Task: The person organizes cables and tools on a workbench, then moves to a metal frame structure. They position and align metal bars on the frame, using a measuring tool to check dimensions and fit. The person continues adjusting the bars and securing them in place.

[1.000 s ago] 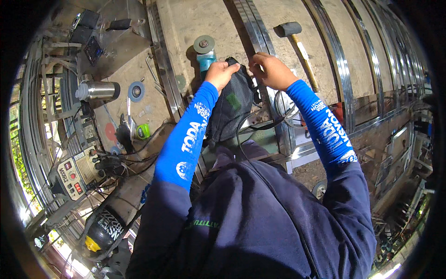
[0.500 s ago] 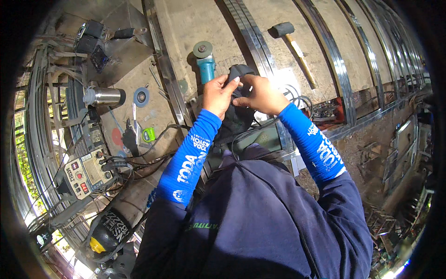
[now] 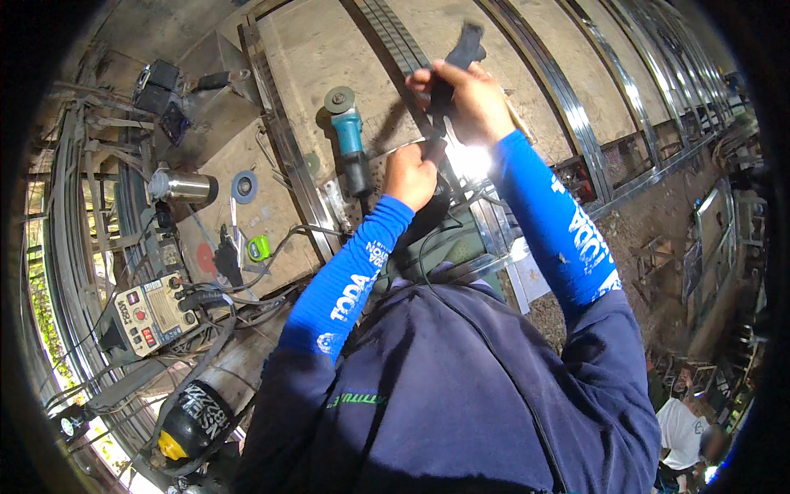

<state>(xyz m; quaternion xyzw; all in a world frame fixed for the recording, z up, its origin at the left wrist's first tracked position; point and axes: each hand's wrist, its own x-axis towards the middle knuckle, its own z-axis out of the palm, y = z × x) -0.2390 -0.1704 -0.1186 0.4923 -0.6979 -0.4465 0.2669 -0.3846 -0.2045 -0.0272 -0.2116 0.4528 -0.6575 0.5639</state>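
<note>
Black cloth (image 3: 442, 99) is right of the teal grinder (image 3: 348, 132); from here I see the left hand (image 3: 411, 177) pinching its near part and the right hand (image 3: 477, 97) gripping it farther off. I judge it soft, light, floppy, best held at two spots

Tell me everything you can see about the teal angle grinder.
The angle grinder has a teal, plastic-looking body, a dark rear handle and a round, greyish disc at its head. It lies on the tan board, disc face up, head pointing away from the person and slightly left. The left hand is just right of the handle, with a visible gap; neither hand touches it. I can't tell whether the disc is spinning.
</note>
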